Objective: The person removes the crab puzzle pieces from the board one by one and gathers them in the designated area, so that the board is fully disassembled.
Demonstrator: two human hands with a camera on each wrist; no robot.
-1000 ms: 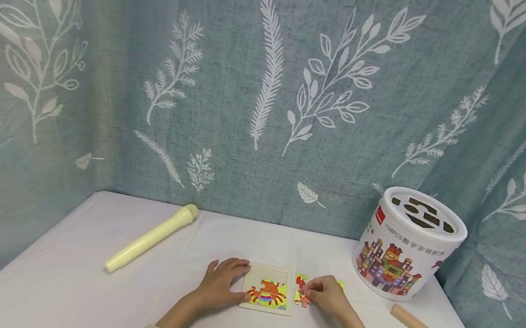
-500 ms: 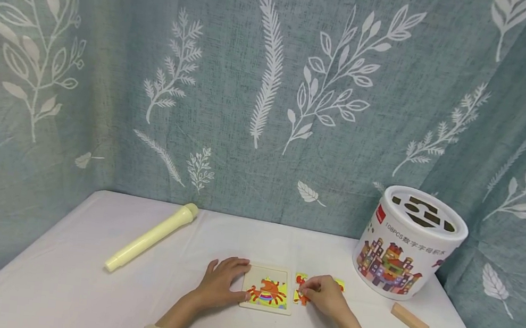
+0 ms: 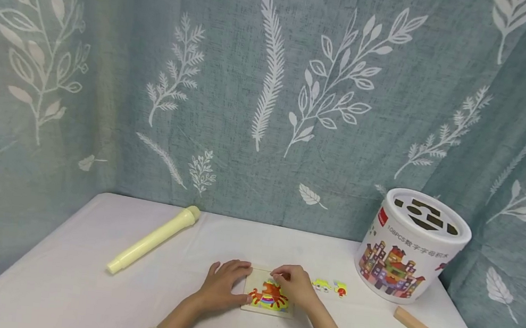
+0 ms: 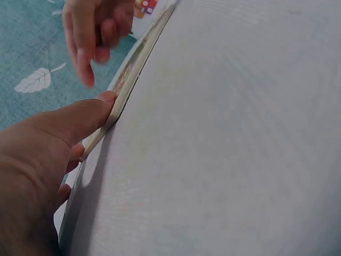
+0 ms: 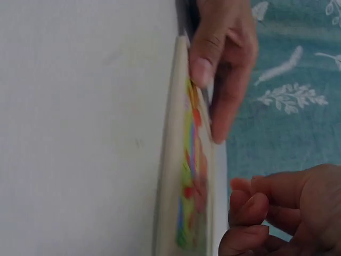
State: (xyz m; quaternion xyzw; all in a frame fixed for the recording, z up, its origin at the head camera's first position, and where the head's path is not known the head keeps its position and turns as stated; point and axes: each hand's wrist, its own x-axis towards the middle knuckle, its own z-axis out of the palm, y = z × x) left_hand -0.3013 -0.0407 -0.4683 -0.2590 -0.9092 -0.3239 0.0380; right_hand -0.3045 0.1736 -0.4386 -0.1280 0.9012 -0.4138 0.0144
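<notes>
A small square wooden puzzle board (image 3: 256,276) lies flat on the white table, with crab-picture pieces (image 3: 270,299) in its lower part. My left hand (image 3: 222,289) holds the board's left side, thumb at the near corner and fingers at the far one. Over the far right part of the board is my right hand (image 3: 297,286), thumb and fingertips pinched together. The red puzzle piece it picked up is mostly hidden by the fingers. In the right wrist view, the curled right fingers (image 5: 250,210) are close beside the board's edge (image 5: 168,202).
Two yellow puzzle pieces (image 3: 321,285) lie right of the board. A white block bucket (image 3: 413,249) stands at the back right, with a wooden block (image 3: 412,324) in front of it. A pale yellow stick (image 3: 154,241) lies at the left. A patterned curtain (image 3: 231,102) hangs behind.
My right hand has moved left from beside the board to over it. The red puzzle piece has left its spot on the table, uncovering two yellow pieces. The left hand keeps its hold.
</notes>
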